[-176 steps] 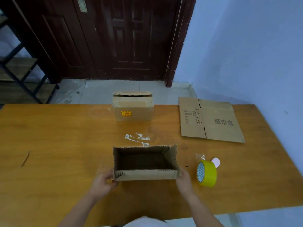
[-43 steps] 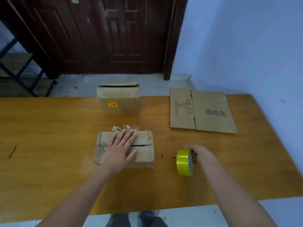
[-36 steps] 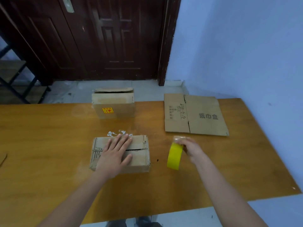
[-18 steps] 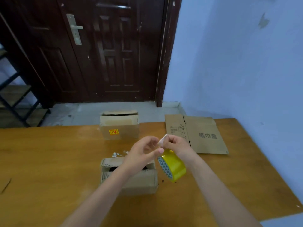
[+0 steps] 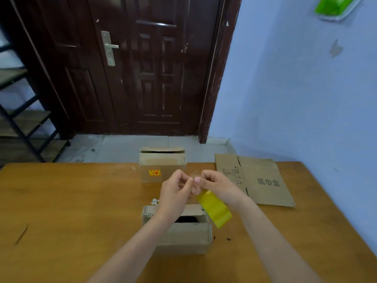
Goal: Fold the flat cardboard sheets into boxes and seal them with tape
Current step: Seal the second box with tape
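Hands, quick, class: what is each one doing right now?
Left hand: fingers curled, pinching the tape end.
Right hand: holds the yellow tape roll above the near box.

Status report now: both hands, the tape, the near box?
Left hand and right hand both pinch the tape end; yellow tape roll hangs below. Near box flaps gape, unsealed. Nothing blocking.
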The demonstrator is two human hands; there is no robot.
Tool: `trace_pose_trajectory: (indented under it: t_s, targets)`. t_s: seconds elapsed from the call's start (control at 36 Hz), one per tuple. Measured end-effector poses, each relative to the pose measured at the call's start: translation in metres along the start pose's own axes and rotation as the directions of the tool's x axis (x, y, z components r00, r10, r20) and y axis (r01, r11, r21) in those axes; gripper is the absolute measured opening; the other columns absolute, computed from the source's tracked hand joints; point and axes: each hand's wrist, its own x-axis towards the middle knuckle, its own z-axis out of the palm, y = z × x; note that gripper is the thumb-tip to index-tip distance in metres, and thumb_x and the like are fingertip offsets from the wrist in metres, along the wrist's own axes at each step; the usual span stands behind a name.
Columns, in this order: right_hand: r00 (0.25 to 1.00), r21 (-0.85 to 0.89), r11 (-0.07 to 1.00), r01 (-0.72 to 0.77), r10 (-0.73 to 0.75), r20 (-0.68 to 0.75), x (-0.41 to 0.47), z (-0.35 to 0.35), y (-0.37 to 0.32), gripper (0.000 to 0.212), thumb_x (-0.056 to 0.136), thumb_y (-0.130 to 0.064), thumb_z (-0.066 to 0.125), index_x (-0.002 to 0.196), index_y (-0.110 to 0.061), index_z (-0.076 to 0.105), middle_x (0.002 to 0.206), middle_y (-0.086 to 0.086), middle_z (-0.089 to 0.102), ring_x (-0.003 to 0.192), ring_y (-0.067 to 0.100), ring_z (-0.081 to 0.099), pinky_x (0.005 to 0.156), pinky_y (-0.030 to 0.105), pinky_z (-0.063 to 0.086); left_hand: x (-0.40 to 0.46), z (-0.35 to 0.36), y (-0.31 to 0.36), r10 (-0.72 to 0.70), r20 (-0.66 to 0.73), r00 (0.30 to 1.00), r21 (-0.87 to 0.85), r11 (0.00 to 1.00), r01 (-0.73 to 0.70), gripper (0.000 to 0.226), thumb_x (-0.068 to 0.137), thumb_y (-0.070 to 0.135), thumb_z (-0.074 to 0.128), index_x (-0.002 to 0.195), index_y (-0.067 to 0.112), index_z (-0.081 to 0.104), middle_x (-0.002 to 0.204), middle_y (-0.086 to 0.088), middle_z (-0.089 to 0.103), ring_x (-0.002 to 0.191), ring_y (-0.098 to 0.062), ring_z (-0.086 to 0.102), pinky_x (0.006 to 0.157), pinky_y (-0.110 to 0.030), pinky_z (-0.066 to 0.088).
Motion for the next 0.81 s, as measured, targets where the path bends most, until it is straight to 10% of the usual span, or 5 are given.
trace_pose_trajectory:
  t_s: [0.14,0.22,0.36,0.58,0.81]
  targets:
    - [0.993,-0.041,0.997,-0.064,0.068,0.099,-0.009,-0.004,-0.005,0.020,0.087,-0.032,0.063,0.098,-0.017,0.056,0.101,-0.008,0.056,0.083,-0.002,0.055,0.072,0.013,0.043,0.005,-0.008,-0.002,0.019,-0.120,0.993,0.113,0.994,-0.005,0.021,0.094,0.021,0.054,0.074,0.016,0.048,0.064,-0.003,0.064,0.056,-0.022,0.063,0.057,-0.051,0.053]
    - [0.994,-0.015,0.998,-0.064,0.065,0.084,-0.021,0.000,-0.006,0.059,0.074,-0.053,0.065,0.126,-0.031,0.049,0.127,-0.020,0.048,0.112,-0.011,0.049,0.087,0.010,0.043,0.010,-0.014,0.004,-0.019,-0.202,0.979,0.084,0.996,0.037,0.021,0.095,0.020,0.053,0.076,0.012,0.050,0.070,-0.007,0.064,0.058,-0.024,0.065,0.055,-0.049,0.055]
    - [0.998,0.187,0.980,-0.068,0.064,0.030,-0.037,-0.003,0.002,0.089,0.047,-0.078,0.070,0.120,-0.030,0.055,0.108,-0.008,0.069,0.100,0.009,0.066,0.087,0.029,0.053,0.014,-0.025,0.008,-0.227,-0.256,0.940,-0.158,0.969,0.191,0.016,0.095,0.011,0.048,0.081,0.004,0.048,0.074,-0.014,0.059,0.050,-0.021,0.063,0.050,-0.039,0.055]
    - [0.976,0.354,0.911,0.212,-0.181,-0.118,-0.029,-0.004,-0.002,0.063,0.059,-0.052,0.081,0.111,-0.020,0.063,0.101,0.006,0.068,0.092,0.020,0.065,0.075,0.029,0.054,0.021,-0.023,0.005,-0.531,-0.119,0.839,-0.565,0.731,0.383,0.015,0.098,0.014,0.046,0.086,0.006,0.048,0.072,-0.011,0.058,0.039,-0.018,0.057,0.038,-0.026,0.049]
    - [0.992,-0.147,0.982,0.119,-0.125,-0.030,-0.022,-0.014,-0.036,0.052,0.062,-0.051,0.061,0.108,-0.030,0.051,0.097,0.000,0.060,0.085,0.016,0.064,0.064,0.025,0.055,0.018,-0.029,0.007,-0.383,-0.292,0.876,-0.366,0.891,0.268,0.021,0.097,0.015,0.048,0.079,0.004,0.051,0.084,-0.012,0.066,0.064,-0.020,0.065,0.062,-0.038,0.057]
